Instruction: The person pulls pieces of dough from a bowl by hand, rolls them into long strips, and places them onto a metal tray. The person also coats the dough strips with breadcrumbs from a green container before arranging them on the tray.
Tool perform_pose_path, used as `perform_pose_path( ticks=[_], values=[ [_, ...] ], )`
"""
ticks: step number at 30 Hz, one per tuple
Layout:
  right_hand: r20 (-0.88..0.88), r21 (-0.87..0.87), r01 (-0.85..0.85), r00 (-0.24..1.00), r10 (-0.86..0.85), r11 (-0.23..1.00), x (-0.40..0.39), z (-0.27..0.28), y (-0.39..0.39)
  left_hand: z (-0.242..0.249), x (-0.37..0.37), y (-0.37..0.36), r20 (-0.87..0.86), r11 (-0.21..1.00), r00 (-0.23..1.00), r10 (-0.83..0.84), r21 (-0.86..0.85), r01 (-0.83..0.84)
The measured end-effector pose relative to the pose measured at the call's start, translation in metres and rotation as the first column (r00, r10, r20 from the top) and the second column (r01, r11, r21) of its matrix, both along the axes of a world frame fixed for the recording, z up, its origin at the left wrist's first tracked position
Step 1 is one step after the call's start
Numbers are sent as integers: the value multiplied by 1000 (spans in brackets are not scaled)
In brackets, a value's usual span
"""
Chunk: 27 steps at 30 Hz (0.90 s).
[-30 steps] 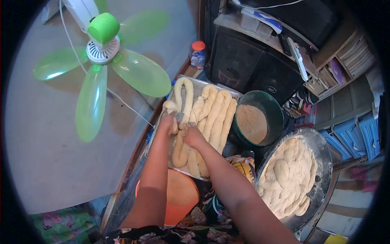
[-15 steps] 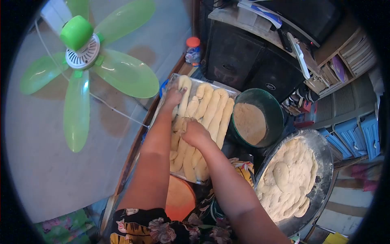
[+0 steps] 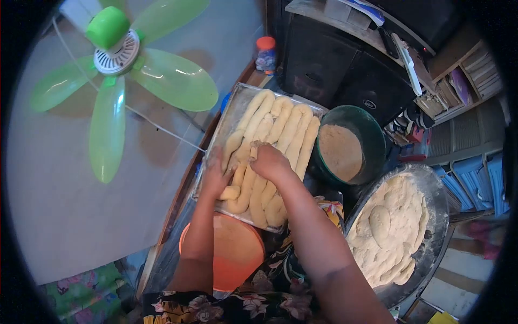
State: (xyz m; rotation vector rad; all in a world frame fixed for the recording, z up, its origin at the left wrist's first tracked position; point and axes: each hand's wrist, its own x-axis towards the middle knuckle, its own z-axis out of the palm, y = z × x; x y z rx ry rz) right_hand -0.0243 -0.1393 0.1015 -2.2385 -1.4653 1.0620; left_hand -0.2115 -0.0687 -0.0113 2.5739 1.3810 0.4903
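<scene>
Long pale dough ropes [image 3: 286, 127] lie side by side on a metal baking tray [image 3: 217, 141], several of them folded back in loops. At the tray's left side my left hand [image 3: 216, 178] rests against the leftmost rope, thumb and fingers apart. A short end of dough [image 3: 231, 193] sticks out just right of its wrist. Over the middle of the tray, my right hand [image 3: 271, 163] has curled fingers closed around a small tan piece. What that piece is, I cannot make out.
Right of the tray stands a green basin [image 3: 353, 114] with brownish powder. Beyond it, a big dark basin [image 3: 440, 216] holds a dough mass [image 3: 377, 237]. An orange basin [image 3: 237, 259] sits below the tray. A red-lidded jar [image 3: 265, 54] and green fan [image 3: 116, 59] are at the left.
My left hand has slid down from the rope's top to the tray's lower left, uncovering the looped top. My right hand stays over the middle, still curled. The view has shifted slightly.
</scene>
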Motion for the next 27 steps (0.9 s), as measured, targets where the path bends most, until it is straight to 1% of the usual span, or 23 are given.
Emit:
perform_pose_path(
  ticks=[1, 2, 3, 4, 5, 6, 8, 9, 11, 12, 14, 15, 16, 17, 18, 19, 20, 22, 23, 24, 25, 26, 27],
  values=[
    [5, 1, -1, 1000, 1, 1000, -1, -5, -1, 4, -11, -12, 144, 1000, 990, -1, -16, 4],
    [13, 2, -2, 1000, 2, 1000, -3, -10, -3, 4, -21, -22, 143, 1000, 990, 3, -14, -1],
    [13, 6, -6, 1000, 6, 1000, -3, -11, -6, 4, -31, -29, 39, 979, 998, 47, -201, -38],
    [12, -40, 5, 1000, -4, 999, -2, -10, -8, 1, -41, -34, -69, 924, 995, 70, -372, -91],
    [14, -86, 16, 1000, -15, 996, -1, -9, -11, -19, -53, -33, 140, 874, 990, 15, -482, 55],
    [18, -76, 17, 1000, -16, 997, -1, -9, -15, -13, -56, -36, 144, 879, 989, 14, -474, 57],
    [-29, -62, 15, 999, -17, 998, 2, -7, -24, -3, -57, -39, 353, 776, 927, -124, -547, 312],
    [-22, -53, 16, 1000, -18, 998, 3, -5, -28, 3, -55, -43, 359, 781, 925, -128, -538, 317],
    [-41, -12, 41, 998, -42, 999, 4, -3, -37, 10, -51, -57, 287, 915, 950, 122, -404, 5],
    [-45, -11, 43, 998, -43, 999, 4, -3, -40, 6, -53, -67, 284, 915, 951, 120, -403, 5],
    [-13, 60, 106, 994, -106, 993, 5, -3, -44, -5, -52, -90, 232, 849, 936, 264, -517, -111],
    [-20, 61, 107, 994, -106, 992, 5, -5, -45, 6, -43, -106, 162, 886, 958, 236, -441, -144],
    [-99, 77, 136, 987, -128, 988, 5, -7, -45, 6, -47, -107, 156, 887, 959, 236, -438, -147],
    [-174, 92, 164, 974, -146, 982, 5, -8, -44, 4, -50, -103, 215, 900, 967, 133, -436, -27],
    [-174, 96, 164, 974, -146, 982, 4, -10, -45, -1, -53, -97, 277, 900, 961, 29, -425, 96],
    [-136, 87, 128, 984, -116, 988, 3, -12, -46, -13, -71, -79, 287, 811, 956, -57, -546, 212],
    [-96, 77, 95, 992, -87, 993, 4, -14, -48, -5, -84, -66, 291, 811, 955, -60, -543, 216],
    [-82, 97, 76, 994, -68, 992, 8, -17, -51, 23, -97, -51, 395, 573, 881, -259, -672, 470],
    [-73, 117, 54, 996, -45, 992, 9, -19, -51, 33, -95, -56, 395, 574, 881, -261, -671, 470],
    [-75, 120, 54, 996, -46, 991, 9, -17, -50, 47, -89, -63, 412, 516, 893, 178, -812, 272],
    [-115, 91, 88, 990, -77, 992, 10, -13, -49, 56, -84, -69, 317, 360, 749, 582, -926, 113],
    [-156, 62, 120, 982, -110, 991, 10, -10, -47, 59, -79, -73, 315, 364, 751, 580, -925, 107],
    [-162, 63, 122, 981, -110, 991, 10, -9, -46, 60, -74, -78, 280, 572, 914, 293, -817, 67]
  ],
)
